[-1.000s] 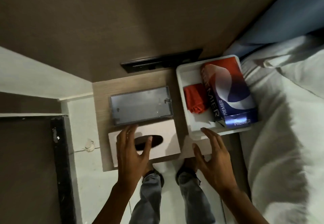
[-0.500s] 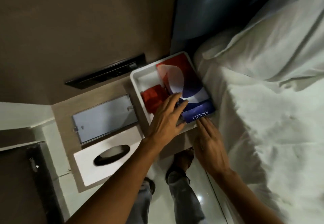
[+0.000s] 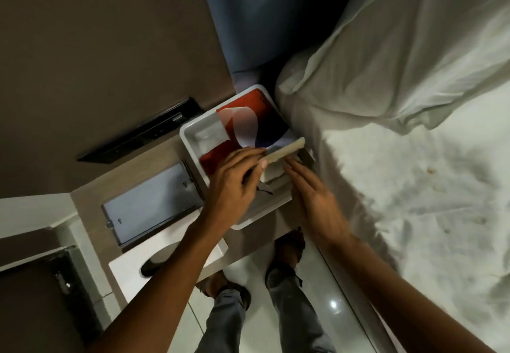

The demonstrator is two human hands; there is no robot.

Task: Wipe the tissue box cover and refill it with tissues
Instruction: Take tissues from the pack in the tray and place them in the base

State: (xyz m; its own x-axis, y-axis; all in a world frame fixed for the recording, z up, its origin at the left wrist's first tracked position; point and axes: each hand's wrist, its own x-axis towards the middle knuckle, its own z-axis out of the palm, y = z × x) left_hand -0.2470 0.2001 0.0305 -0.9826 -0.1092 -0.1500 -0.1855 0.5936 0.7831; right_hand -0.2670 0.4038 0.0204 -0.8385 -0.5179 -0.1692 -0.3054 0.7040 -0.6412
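The white tissue box cover [image 3: 129, 269] with its dark oval slot lies on the bedside table at the lower left, partly under my left forearm. In the white tray [image 3: 190, 134] lies a red, white and blue tissue box [image 3: 254, 123]. My left hand [image 3: 234, 184] pinches the box's beige end flap [image 3: 287, 149] and holds it lifted. White tissues [image 3: 273, 173] show under the flap. My right hand [image 3: 314, 200] has its fingers straight, lying against the right side of the tissues. A red cloth [image 3: 211, 160] sits in the tray left of the box.
A clear rectangular panel [image 3: 151, 206] lies on the wooden table [image 3: 91, 198] behind the cover. A black socket strip [image 3: 138, 131] runs along the brown wall. A bed with white sheets [image 3: 414, 187] and a pillow borders the tray on the right. My feet stand on the tiled floor.
My left hand has taken hold of the tissue box's end flap and raised it, so the white tissues show. My right hand has slid up beside them.
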